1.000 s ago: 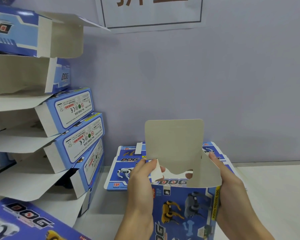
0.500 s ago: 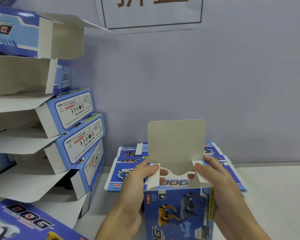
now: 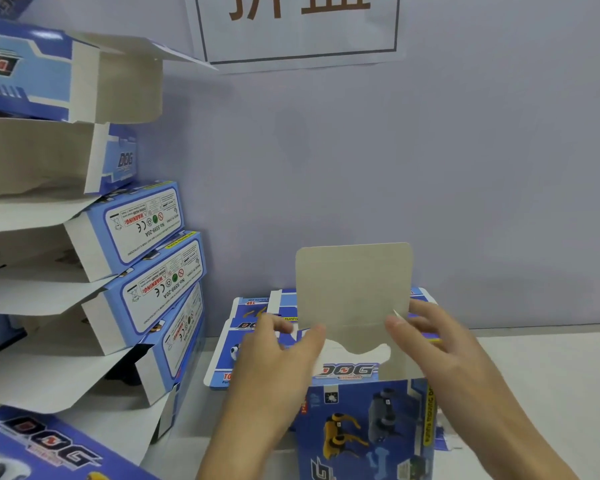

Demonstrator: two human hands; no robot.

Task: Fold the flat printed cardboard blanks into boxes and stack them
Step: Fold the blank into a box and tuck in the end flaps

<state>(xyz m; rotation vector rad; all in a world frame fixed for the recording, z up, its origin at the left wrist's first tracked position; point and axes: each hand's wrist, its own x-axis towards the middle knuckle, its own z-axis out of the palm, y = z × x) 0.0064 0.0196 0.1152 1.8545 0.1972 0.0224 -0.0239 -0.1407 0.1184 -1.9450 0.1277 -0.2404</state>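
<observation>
Head camera: A person's two bare hands work at the open top of a blue printed cardboard box (image 3: 364, 424) bearing yellow and grey robot-dog artwork and a "DOG" logo, which stands upright on the pale tabletop (image 3: 551, 375) at lower centre. The box's tall grey-brown lid flap (image 3: 354, 285) rises straight up from its far edge. The left hand (image 3: 274, 358) curls against the box's left upper corner, thumb pressed on a small white side flap there; the right hand (image 3: 433, 344) pinches the right side flap between thumb and fingers at the opposite corner. The hands sit apart, one on each side of the box's opening.

Directly behind the box, a low pile of flat blue printed cardboard blanks (image 3: 246, 334) lies on the tabletop against the lilac wall (image 3: 465, 168). To the left of the box, a leaning stack of folded blue-and-white boxes (image 3: 146, 265) climbs the frame, their white end flaps hanging open and warning labels facing the camera. Another blue "DOG" carton (image 3: 49, 452) fills the lower left corner. High above the box, a white paper sign (image 3: 298, 29) with brown characters inside a dark border is fixed to the wall.
</observation>
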